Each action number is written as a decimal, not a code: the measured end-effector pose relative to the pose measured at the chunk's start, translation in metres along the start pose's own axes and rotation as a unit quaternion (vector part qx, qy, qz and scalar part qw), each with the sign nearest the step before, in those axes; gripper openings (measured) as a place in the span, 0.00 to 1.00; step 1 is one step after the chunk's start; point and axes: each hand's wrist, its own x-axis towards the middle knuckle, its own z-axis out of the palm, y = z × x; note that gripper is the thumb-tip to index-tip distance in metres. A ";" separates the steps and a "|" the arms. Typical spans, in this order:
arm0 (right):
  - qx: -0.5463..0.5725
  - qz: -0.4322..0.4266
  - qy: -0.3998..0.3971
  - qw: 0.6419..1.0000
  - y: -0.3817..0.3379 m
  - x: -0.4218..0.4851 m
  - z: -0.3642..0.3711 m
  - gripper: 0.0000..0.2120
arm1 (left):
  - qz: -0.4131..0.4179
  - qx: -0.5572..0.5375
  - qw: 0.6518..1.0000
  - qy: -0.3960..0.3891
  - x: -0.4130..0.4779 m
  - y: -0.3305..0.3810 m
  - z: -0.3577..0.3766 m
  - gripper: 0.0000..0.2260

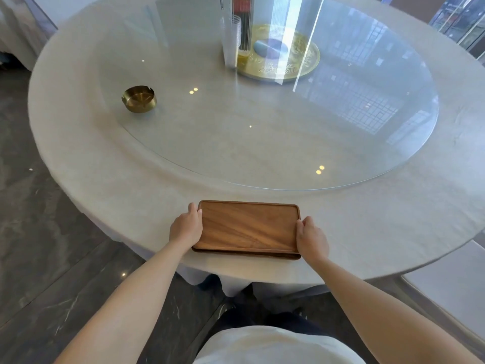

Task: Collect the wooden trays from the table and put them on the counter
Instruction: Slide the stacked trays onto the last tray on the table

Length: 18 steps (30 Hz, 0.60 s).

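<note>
— Where is the tray?

— The wooden tray lies flat at the near edge of the table, right in front of you, long side toward you. A second dark wooden edge shows just under its near side; I cannot tell whether that is another tray.

— And your hands?

— Your left hand is curled around the tray's left end, thumb on the rim. Your right hand clasps the right end the same way, fingers wrapped over the edge. Both touch the wood.

— What else is on the table?

— A brass ashtray sits toward the left side, on the edge of the round glass turntable. Near the far middle a tall clear pitcher stands beside a gold disc. All of these are well apart from the tray.
</note>
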 end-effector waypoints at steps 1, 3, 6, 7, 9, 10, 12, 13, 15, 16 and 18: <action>-0.009 -0.002 0.001 1.000 0.000 -0.001 0.001 0.14 | 0.003 0.001 1.000 0.001 0.000 -0.002 0.000 0.16; -0.025 -0.007 0.002 1.000 0.000 -0.003 0.002 0.14 | 0.008 0.003 1.000 -0.001 0.000 -0.005 0.001 0.16; -0.036 -0.011 0.004 0.999 -0.001 -0.005 0.003 0.14 | 0.011 0.006 1.000 -0.005 0.002 -0.003 0.001 0.16; -0.037 -0.009 0.004 0.999 -0.001 -0.006 0.003 0.14 | 0.010 0.008 1.000 -0.005 0.002 -0.002 0.001 0.16; -0.042 -0.005 0.006 0.999 -0.002 -0.006 0.003 0.14 | 0.008 0.010 1.000 -0.005 0.002 -0.001 0.000 0.16; -0.046 -0.004 0.007 0.999 -0.002 -0.007 0.004 0.14 | 0.007 0.010 1.000 -0.006 0.002 -0.001 0.000 0.16; -0.055 -0.007 0.009 0.998 -0.002 -0.007 0.004 0.13 | 0.005 0.010 1.000 -0.005 0.001 -0.002 0.001 0.15; -0.060 -0.009 0.011 0.998 -0.002 -0.008 0.004 0.13 | 0.006 0.010 1.000 -0.004 0.000 -0.002 0.001 0.15; -0.071 -0.015 0.012 0.997 -0.001 -0.009 0.004 0.13 | 0.008 0.011 1.000 -0.003 0.000 -0.002 0.002 0.15; -0.076 -0.019 0.013 0.997 0.000 -0.010 0.005 0.13 | 0.011 0.012 1.000 -0.002 0.000 -0.002 0.003 0.15; -0.080 -0.024 0.014 0.996 0.000 -0.011 0.005 0.12 | 0.015 0.015 1.000 -0.003 -0.001 -0.002 0.003 0.15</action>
